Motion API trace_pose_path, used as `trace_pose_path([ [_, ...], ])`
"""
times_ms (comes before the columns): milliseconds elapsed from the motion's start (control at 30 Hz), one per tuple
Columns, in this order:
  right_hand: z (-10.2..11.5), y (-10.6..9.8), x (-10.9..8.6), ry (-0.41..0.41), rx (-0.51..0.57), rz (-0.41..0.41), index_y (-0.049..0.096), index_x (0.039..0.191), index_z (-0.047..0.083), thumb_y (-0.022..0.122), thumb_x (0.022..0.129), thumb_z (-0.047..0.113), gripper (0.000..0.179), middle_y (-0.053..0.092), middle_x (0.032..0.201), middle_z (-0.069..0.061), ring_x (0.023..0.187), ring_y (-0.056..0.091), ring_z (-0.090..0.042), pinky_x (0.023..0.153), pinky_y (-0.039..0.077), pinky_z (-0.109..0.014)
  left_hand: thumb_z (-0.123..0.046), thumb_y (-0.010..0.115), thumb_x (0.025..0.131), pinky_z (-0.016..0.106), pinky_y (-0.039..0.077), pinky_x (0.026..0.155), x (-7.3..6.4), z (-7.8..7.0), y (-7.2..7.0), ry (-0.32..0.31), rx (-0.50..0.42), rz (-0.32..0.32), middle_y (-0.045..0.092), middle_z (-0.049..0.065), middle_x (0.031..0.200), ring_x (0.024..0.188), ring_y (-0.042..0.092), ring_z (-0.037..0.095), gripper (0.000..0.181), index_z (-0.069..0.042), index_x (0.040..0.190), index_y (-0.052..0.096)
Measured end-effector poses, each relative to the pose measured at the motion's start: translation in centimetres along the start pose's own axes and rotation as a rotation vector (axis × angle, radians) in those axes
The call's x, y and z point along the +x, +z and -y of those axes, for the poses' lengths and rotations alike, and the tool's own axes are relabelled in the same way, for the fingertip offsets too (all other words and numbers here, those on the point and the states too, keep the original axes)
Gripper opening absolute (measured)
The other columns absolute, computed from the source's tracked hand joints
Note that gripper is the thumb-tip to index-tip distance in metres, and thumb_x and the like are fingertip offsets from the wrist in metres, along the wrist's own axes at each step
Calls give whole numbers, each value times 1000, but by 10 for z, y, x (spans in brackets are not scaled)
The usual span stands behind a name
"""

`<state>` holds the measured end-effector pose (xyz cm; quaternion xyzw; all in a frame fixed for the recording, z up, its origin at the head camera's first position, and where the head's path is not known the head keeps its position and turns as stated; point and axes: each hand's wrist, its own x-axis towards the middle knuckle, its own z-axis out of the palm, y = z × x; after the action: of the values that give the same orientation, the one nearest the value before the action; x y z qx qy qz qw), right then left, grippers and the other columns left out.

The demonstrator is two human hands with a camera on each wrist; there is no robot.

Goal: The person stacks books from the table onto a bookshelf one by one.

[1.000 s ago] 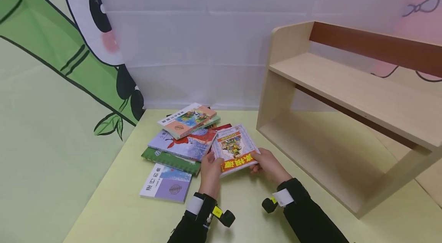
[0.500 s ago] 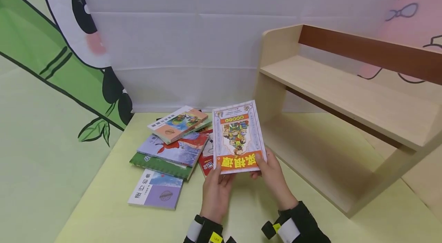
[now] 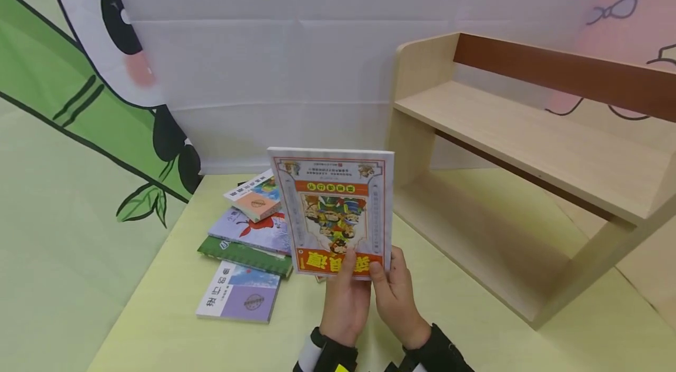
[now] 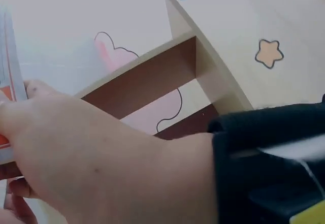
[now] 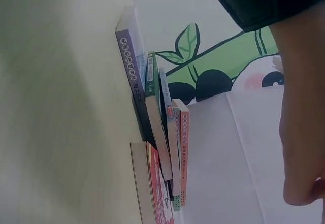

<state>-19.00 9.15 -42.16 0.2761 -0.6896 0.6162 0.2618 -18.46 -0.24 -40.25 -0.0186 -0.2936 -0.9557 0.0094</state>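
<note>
A white-bordered paperback [image 3: 338, 219] with an orange band and a cartoon group on its cover is held up off the table, tilted towards upright, its print upside down. My left hand [image 3: 345, 304] pinches its lower edge, thumb on the cover. Close beside it, my right hand [image 3: 398, 304] grips the lower right corner, thumb in front and fingers partly hidden behind. In the left wrist view only a strip of the book [image 4: 10, 66] shows beyond the left hand [image 4: 96, 148]. The right wrist view shows part of the right hand [image 5: 304, 137], without the held book.
Left of the held book lies a loose pile: an orange-and-white book [image 3: 256, 199], a blue-red one [image 3: 253, 228], a green one [image 3: 245, 254] and a purple one [image 3: 240, 296]. A red book [image 5: 161, 193] is mostly hidden. A two-tier wooden shelf [image 3: 528, 143] stands right.
The book has risen from beside the pile, tipped more upright and shifted left. My right hand has moved left, close to my left hand. The view has swung slightly right.
</note>
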Motion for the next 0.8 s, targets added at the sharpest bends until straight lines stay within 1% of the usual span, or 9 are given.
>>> trace_pose_path([
  [67,3,0,-1,-54,-1,18,39,129,-5,45,96,-9,33,58,125,-11,110,54,-9,87,46,-21,-19,57,99,37,39,106,-3,-3,3,22,-42,19,56,-1,129,116,54,17,36,-23,131,41],
  [133,7,-1,-1,-64,-1,31,40,129,-3,48,97,-5,33,58,125,-10,112,54,-9,90,46,-21,-15,56,99,38,40,106,-6,-9,6,34,-51,18,57,-2,128,117,55,18,35,-24,130,43],
  [233,14,-5,0,-68,-1,50,45,128,-3,53,96,-1,33,61,122,-11,112,56,-10,92,47,-22,-13,56,99,40,43,104,-9,-19,8,37,-2,17,57,-1,128,118,56,19,36,-24,130,43],
  [300,18,-9,2,-83,18,61,47,126,-4,54,97,1,31,62,122,-9,110,58,-10,92,48,-23,-11,57,98,42,45,102,-9,-27,6,42,65,28,56,0,128,117,56,21,38,-24,131,42],
  [367,22,-15,7,-132,87,65,45,127,-9,52,98,2,32,62,120,-7,106,60,-11,89,49,-24,-11,59,97,42,47,99,-9,-36,3,67,164,57,55,1,128,117,57,21,41,-23,131,41],
  [500,32,-35,23,-229,335,54,29,137,-13,48,101,5,45,58,126,-10,104,59,-17,87,50,-28,-9,65,93,41,49,96,-9,-56,-7,92,394,115,58,0,125,113,60,21,44,-18,130,43],
  [600,41,-56,35,-248,522,-4,24,143,-6,51,100,3,52,56,131,-15,111,59,-22,91,50,-30,-8,69,90,43,50,93,-9,-69,-13,68,564,165,62,0,123,110,63,22,48,-15,131,46],
  [700,48,-77,39,-248,524,-42,30,143,-4,52,98,0,50,59,129,-14,112,60,-21,91,51,-29,-6,71,87,47,50,92,-6,-79,-17,45,671,246,62,3,124,109,64,24,54,-12,134,45],
  [800,53,-94,37,-241,379,-27,39,140,-8,52,97,-5,46,65,122,-11,103,65,-17,82,54,-24,-7,71,87,48,50,92,-2,-86,-21,-3,719,309,62,4,125,109,64,25,56,-10,135,43],
])
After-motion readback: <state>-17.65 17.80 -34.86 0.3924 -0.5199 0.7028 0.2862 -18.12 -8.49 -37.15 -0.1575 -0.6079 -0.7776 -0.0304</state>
